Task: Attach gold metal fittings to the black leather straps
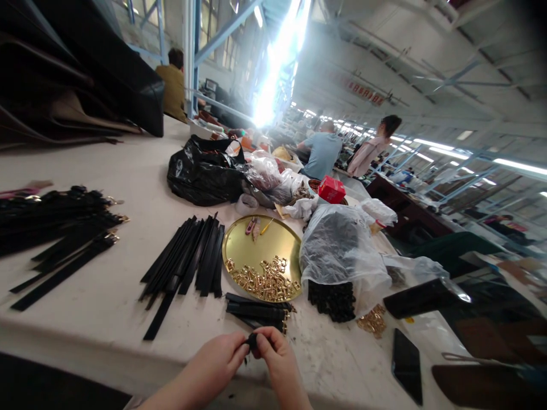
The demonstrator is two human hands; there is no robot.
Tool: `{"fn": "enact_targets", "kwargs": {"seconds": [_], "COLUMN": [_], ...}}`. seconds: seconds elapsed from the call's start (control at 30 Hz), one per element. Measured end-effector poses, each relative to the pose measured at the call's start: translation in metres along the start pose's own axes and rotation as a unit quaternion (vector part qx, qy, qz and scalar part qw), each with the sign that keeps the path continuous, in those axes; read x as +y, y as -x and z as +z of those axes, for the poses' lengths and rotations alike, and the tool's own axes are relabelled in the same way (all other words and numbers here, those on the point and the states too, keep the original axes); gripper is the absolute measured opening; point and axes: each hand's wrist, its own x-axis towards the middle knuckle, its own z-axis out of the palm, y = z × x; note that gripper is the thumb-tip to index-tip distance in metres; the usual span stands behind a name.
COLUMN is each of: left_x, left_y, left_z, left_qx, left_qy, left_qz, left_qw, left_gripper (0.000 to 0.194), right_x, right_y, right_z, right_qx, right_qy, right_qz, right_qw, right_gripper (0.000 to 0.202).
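Note:
My left hand (217,360) and my right hand (277,359) meet at the table's near edge, both pinching one small black strap piece (252,340) between the fingertips. Just beyond them lies a short stack of black straps with gold buckles (258,311). Further back a round gold tray (256,245) holds a heap of gold buckles (265,280). Left of the tray a bundle of plain black straps (188,262) fans out on the white table (106,307).
More black straps with gold fittings (55,228) lie at the left. A clear bag spilling small black loops (337,267), loose gold buckles (372,320) and a phone (407,364) sit at the right. A black bag (205,171) lies behind. Other people work at the benches far back.

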Motion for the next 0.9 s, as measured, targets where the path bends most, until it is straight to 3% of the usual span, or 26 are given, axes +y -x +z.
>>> {"fn": "enact_targets", "kwargs": {"seconds": [0.13,0.23,0.3,0.37,0.43,0.57,0.63,0.7,0.73,0.77,0.9], "left_x": [-0.002,-0.008,-0.011,-0.013,-0.012,-0.006,-0.005,-0.005,-0.005,-0.006,-0.003], "left_y": [0.002,0.002,0.003,0.003,0.004,0.003,0.000,-0.003,-0.005,-0.007,-0.009], "left_z": [0.001,0.004,0.005,0.004,0.003,-0.002,-0.006,-0.010,-0.011,-0.011,-0.004], "left_qx": [-0.021,-0.018,-0.049,-0.072,-0.059,-0.034,-0.021,-0.003,0.006,0.015,0.041], "left_qy": [0.034,0.066,0.128,0.166,0.153,0.145,0.157,0.166,0.177,0.192,0.246], "left_qz": [-0.021,-0.033,-0.048,-0.068,-0.059,-0.029,-0.041,-0.054,-0.060,-0.063,-0.052], "left_qw": [0.999,0.997,0.989,0.981,0.985,0.988,0.987,0.985,0.982,0.979,0.967], "left_gripper": [0.028,0.028,0.025,0.035,0.048,0.056,0.058,0.052,0.047,0.044,0.036], "right_x": [0.003,0.000,-0.004,-0.007,-0.004,0.003,-0.005,-0.021,-0.030,-0.039,-0.050], "right_y": [-0.002,-0.002,-0.004,-0.005,-0.005,-0.004,-0.010,-0.024,-0.034,-0.046,-0.092], "right_z": [0.004,0.004,0.001,0.000,0.003,0.011,0.000,-0.022,-0.034,-0.046,-0.073], "right_qx": [-0.045,-0.037,-0.011,0.022,0.026,-0.033,-0.039,0.002,0.059,0.099,0.118], "right_qy": [-0.096,-0.103,-0.084,-0.074,-0.090,-0.112,-0.046,0.107,0.219,0.350,0.465], "right_qz": [0.045,0.050,0.039,0.028,0.027,0.017,-0.027,-0.079,-0.095,-0.104,-0.080], "right_qw": [0.993,0.993,0.996,0.997,0.995,0.993,0.998,0.991,0.969,0.926,0.874], "right_gripper": [0.030,0.031,0.031,0.031,0.033,0.037,0.037,0.035,0.034,0.033,0.014]}}
